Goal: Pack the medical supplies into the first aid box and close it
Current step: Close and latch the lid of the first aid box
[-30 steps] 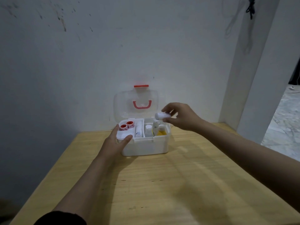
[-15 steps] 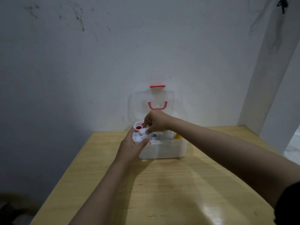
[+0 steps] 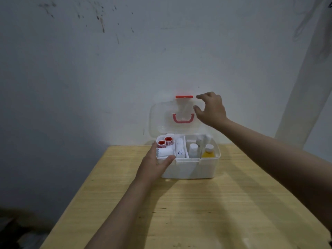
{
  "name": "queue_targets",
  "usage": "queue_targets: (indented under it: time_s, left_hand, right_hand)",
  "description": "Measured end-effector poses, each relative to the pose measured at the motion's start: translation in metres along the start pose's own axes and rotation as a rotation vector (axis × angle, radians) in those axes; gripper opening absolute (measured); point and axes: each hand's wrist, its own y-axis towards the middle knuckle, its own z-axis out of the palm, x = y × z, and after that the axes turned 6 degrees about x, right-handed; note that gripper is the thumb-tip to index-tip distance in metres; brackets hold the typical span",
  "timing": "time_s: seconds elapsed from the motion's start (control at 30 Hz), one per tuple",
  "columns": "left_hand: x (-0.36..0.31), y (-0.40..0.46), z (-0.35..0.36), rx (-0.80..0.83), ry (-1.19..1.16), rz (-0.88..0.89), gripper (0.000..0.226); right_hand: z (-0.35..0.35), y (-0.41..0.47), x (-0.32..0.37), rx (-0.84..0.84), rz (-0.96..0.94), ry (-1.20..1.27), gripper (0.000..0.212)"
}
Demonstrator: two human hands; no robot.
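The white first aid box [image 3: 190,168] stands at the far end of the wooden table [image 3: 188,212], its clear lid [image 3: 159,119] upright with a red handle [image 3: 183,119] and red latch [image 3: 184,96]. Inside lie two red-cored tape rolls [image 3: 165,141], a white bandage roll [image 3: 164,152], a white tube [image 3: 180,149], a small white bottle [image 3: 193,149] and a yellow bottle [image 3: 208,152]. My left hand [image 3: 155,163] grips the box's front left corner. My right hand [image 3: 211,109] is at the lid's upper right edge, fingers apart, holding nothing.
A white wall stands right behind the box and a white pillar [image 3: 303,87] rises at the right. The table's left edge drops to a dark floor [image 3: 18,230]. Bare tabletop lies in front of the box.
My right hand set the white bandage roll into the left compartment, let go, and rose to the lid's top right edge. My left hand stays on the box.
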Motion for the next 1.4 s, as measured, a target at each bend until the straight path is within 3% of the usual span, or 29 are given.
queue_targets:
  time_s: [0.1,0.23,0.53,0.8,1.13,1.4]
  left_hand:
    - [-0.003,0.000,0.000,0.006,0.086,0.023,0.066]
    - [-0.001,0.003,0.000,0.015,0.205,-0.018,0.089]
    - [-0.006,0.001,-0.001,-0.022,0.336,-0.048,0.093]
    - [-0.018,-0.008,0.005,-0.165,0.233,-0.064,0.119]
    - [-0.024,-0.013,0.012,-0.239,0.612,0.220,0.086]
    - [-0.019,-0.011,0.016,-0.150,0.598,0.287,0.056]
  right_hand:
    - [-0.001,0.007,-0.012,0.082,0.012,-0.125,0.054]
    - [-0.003,0.003,-0.014,0.041,-0.042,-0.184,0.055]
    - [-0.020,-0.054,-0.010,-0.018,-0.185,0.007,0.048]
    - [-0.016,-0.121,-0.016,0.007,-0.212,0.117,0.043]
    - [0.009,-0.171,-0.028,0.065,-0.177,0.103,0.041]
    - [0.006,-0.148,-0.010,0.040,-0.140,0.246,0.034]
